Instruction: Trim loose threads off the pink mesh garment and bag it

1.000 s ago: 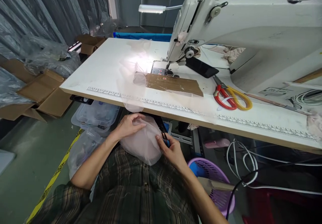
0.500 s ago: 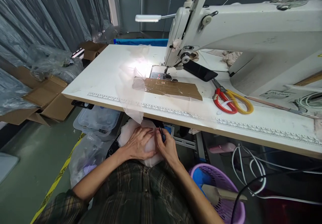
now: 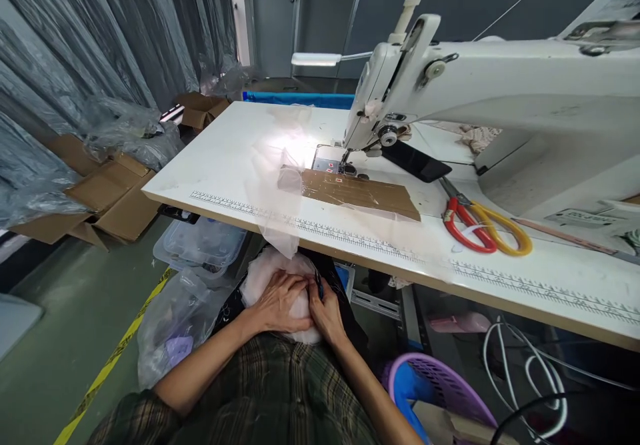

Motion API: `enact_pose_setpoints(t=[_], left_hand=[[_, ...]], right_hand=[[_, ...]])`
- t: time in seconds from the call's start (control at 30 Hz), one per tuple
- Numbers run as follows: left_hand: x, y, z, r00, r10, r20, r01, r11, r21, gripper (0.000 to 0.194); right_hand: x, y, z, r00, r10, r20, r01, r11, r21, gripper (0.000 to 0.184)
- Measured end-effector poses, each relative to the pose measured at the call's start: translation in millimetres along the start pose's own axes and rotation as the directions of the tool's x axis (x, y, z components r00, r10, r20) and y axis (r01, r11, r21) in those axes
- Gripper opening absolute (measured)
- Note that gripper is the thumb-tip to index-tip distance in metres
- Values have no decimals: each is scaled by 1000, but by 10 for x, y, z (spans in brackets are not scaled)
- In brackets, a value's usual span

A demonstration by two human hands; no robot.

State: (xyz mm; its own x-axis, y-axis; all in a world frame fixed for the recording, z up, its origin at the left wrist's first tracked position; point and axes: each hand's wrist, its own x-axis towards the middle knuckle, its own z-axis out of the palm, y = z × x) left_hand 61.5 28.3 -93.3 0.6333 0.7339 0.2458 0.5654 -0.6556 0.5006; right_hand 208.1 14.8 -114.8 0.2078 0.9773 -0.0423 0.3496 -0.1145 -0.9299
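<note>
In my lap, below the table's front edge, lies a bunched piece of sheer pale pink fabric (image 3: 260, 273). My left hand (image 3: 283, 302) presses down over it, fingers together and curved, holding the cloth against my lap. Close beside it, my right hand (image 3: 326, 312) is closed around small black thread snips (image 3: 319, 284), whose dark tip points up and away from me. The right fingertips touch the fabric too. What lies between the two hands is partly hidden by the fingers. Another sheer piece (image 3: 277, 215) drapes over the table edge above the bundle.
A white sewing machine (image 3: 480, 78) stands on the white table (image 3: 225, 158). Brown tape-covered card (image 3: 363, 194) lies by its needle, with a black phone (image 3: 416, 160) and red-and-yellow-handled scissors (image 3: 483, 225) rightward. A purple basket (image 3: 440, 378) stands below, with plastic bags (image 3: 175, 325) at left.
The view has tilted, so the table and machine sit lower and further right in it. Both hands stay on the fabric, the right one shifting only slightly with the snips.
</note>
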Motion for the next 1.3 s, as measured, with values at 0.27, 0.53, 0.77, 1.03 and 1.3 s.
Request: enact_pose_setpoints(t=[0.27, 0.53, 0.77, 1.03, 1.3], left_hand=[[-37, 88, -225, 987, 76, -143, -82, 996, -36, 67], [-167, 229, -477, 925, -34, -380, -20, 991, -136, 29], [-345, 351, -959, 767, -48, -640, -25, 994, -104, 29], [-181, 402, -1098, 793, 67, -605, -197, 969, -151, 11], [-163, 277, -903, 988, -148, 52, 135, 630, -765, 62]], right_hand=[[2, -474, -400, 976, -216, -19, 215, 976, -20, 38], [187, -1001, -124, 979, -202, 25, 194, 963, 189, 39], [-251, -1102, -215, 846, -532, 48, 523, 843, 128, 13], [-692, -1128, -372, 712, -630, 309, 584, 777, 237, 14], [-763, -1012, -352, 740, -555, 378, 504, 831, 235, 14]])
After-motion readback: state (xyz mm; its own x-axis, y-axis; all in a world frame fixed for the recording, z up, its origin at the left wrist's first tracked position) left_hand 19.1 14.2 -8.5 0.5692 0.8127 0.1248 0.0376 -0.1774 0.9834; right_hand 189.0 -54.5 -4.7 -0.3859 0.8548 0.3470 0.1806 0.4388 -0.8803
